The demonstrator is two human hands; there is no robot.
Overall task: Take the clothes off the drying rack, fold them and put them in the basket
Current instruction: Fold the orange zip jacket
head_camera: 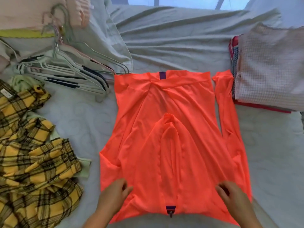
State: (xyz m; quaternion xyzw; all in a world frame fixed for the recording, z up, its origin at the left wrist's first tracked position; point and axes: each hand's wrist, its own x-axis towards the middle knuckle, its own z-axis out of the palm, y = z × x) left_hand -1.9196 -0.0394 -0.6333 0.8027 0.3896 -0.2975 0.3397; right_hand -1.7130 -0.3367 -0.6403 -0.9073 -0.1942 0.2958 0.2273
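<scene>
- Head view: a neon orange long-sleeved top of thin, smooth fabric lies spread flat on a pale grey-green bed sheet, its near end towards the person.
- One orange sleeve is folded in over the middle of the top; the other sleeve lies straight along the top's right edge.
- A small dark zipper pull sits at the top's near edge, midway across.
- The left hand is at the top's near left corner, fingers curled into the cloth and grasping it.
- The right hand is at the top's near right corner, its fingers bent and likewise gripping the orange fabric.
- A loose heap of thin pale clothes hangers with dark grip strips lies beside the top's far left corner, the nearest hanger touching it.
- A crumpled yellow and black plaid garment lies left of the top, apart from it.
- A stack of folded clothes, topped by a white waffle-weave piece, stands just right of the straight sleeve.
</scene>
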